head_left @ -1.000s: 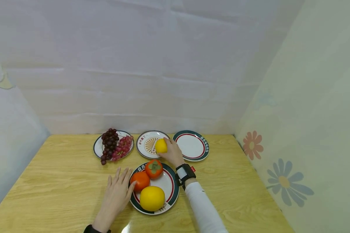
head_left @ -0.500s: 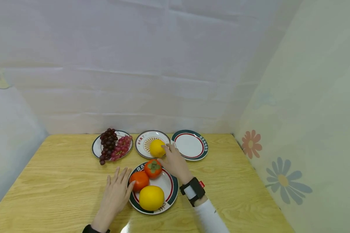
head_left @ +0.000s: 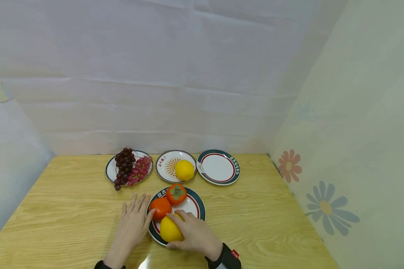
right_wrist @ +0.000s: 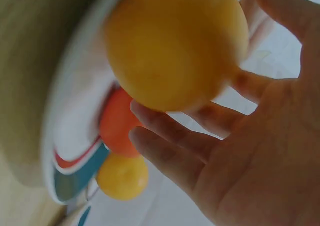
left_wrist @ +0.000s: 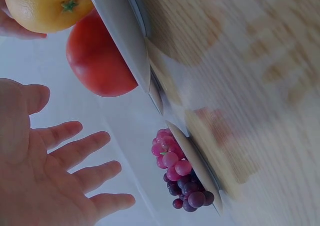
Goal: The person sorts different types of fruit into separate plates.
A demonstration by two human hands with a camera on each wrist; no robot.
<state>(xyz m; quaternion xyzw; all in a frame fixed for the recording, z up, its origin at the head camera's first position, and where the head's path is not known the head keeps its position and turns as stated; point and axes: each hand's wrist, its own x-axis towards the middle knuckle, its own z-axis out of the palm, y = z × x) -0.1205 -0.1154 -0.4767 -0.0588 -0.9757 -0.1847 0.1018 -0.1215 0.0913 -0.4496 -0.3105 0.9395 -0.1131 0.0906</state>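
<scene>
One large yellow fruit [head_left: 169, 229], at seven o'clock on the near plate [head_left: 191, 204], is clasped by the right hand [head_left: 198, 236], fingers curved; beside nine o'clock, the left hand [head_left: 132, 224] is held straight-fingered, fingers apart.

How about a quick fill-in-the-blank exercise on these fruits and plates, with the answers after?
The right hand curves around the larger yellow fruit, and the front plate holds ____ fruits in all.
Bunches of ____ lie on the back row's leftmost plate.
In the head view, the smaller yellow fruit sits on the back row's ____ plate.
Missing words: three; grapes; middle.
</scene>
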